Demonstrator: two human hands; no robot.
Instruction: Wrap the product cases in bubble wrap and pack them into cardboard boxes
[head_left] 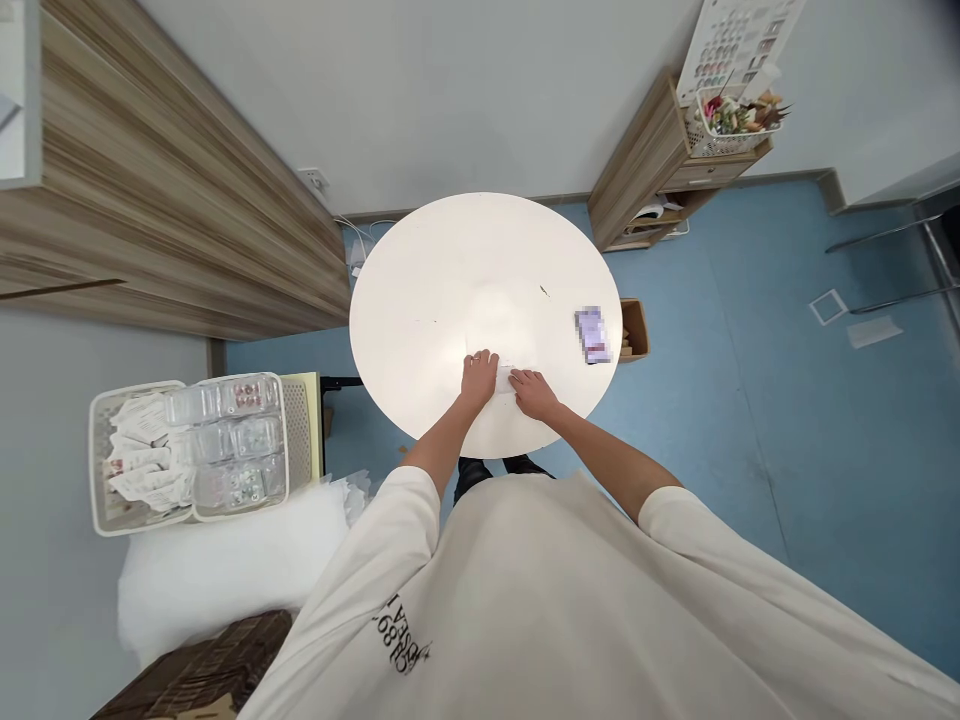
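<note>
A thin white sheet (505,381), paper or plastic, lies on the round white table (480,250) near its front edge. Its outline barely shows against the white top, so I cannot tell its kind. My left hand (478,376) is at the sheet's left part, fingers bent and pressed together over it, with a ring on one finger. At the right part, my right hand (532,393) grips the sheet with curled fingers. The two hands are a short gap apart. Away to the right on the tabletop lies a phone (593,335) with a blurred purple screen.
White baskets (187,450) with clear plastic boxes and paper packets stand at left, above a roll of white wrap (225,570). A wooden cabinet (652,160) with a basket of flowers (739,115) is at back right. A cardboard box (636,328) sits beside the table.
</note>
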